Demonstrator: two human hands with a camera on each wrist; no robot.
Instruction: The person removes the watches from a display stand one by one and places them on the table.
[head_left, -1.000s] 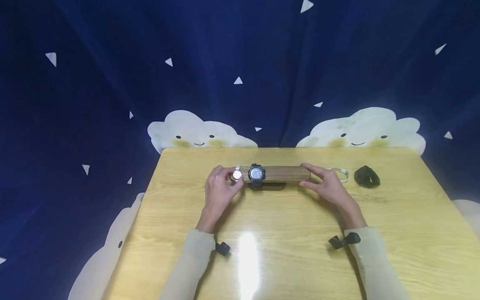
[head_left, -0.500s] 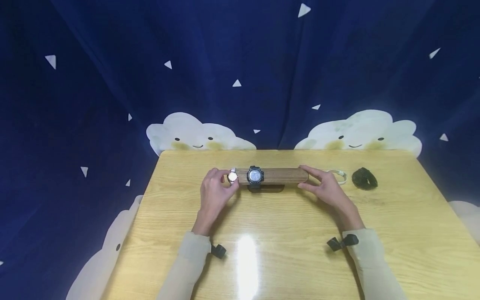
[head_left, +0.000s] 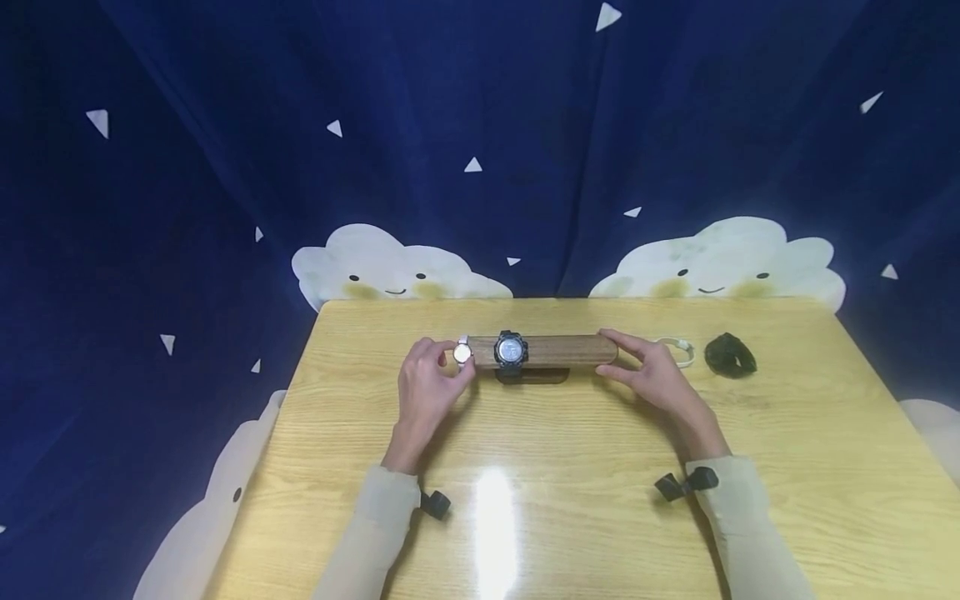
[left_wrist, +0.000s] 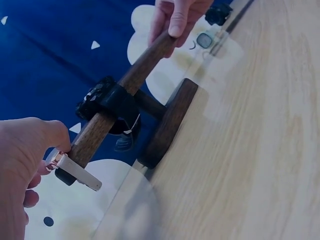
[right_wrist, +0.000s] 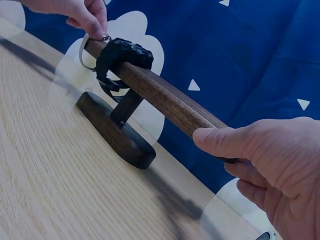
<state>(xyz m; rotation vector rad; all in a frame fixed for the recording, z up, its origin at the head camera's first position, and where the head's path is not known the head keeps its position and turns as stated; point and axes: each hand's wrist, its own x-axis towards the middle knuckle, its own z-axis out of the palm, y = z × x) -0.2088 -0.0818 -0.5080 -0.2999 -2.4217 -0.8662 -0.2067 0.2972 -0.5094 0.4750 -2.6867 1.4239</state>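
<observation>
A wooden T-shaped watch stand [head_left: 570,351] rises from a dark oval base [right_wrist: 115,132] on the table. My left hand [head_left: 429,387] pinches a small round-faced watch [head_left: 462,353] between thumb and index finger at the bar's left end. Its white strap [left_wrist: 80,172] loops around that end in the left wrist view. Farther in, a bulky black sports watch [head_left: 511,351] hangs around the bar, left of the post. At the opposite end, my right hand [head_left: 660,379] grips the bar, thumb on the near side and fingers behind.
Right of the stand on the wooden table [head_left: 570,517] lies a white-strapped watch [head_left: 684,352], partly behind the right hand. Beyond it sits a black looped object [head_left: 729,357]. A dark blue curtain [head_left: 420,100] with cloud prints hangs behind the table's back edge.
My left hand and the white-strapped watch have slid slightly left along the bar, away from the black watch. The right hand keeps its grip on the bar.
</observation>
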